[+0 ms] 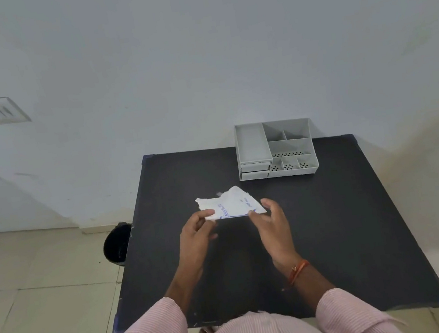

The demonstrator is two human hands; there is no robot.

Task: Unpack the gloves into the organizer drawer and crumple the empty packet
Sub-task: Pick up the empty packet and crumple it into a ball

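You hold the packet [230, 203] just above the black table [347, 219], near the centre of the frame. It is white paper with blue print, flattened, creased into a rough triangle, its upper left edge torn and ragged. Your left hand [195, 233] pinches its left edge; your right hand [269, 221] grips the right corner, fingers curled. The grey organizer [276, 148], its compartments bare, sits above and right, well apart.

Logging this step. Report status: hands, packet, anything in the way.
Left hand pinching packet, right hand at its other end. Packet above table, uncrumpled. Organizer beyond, path clear.
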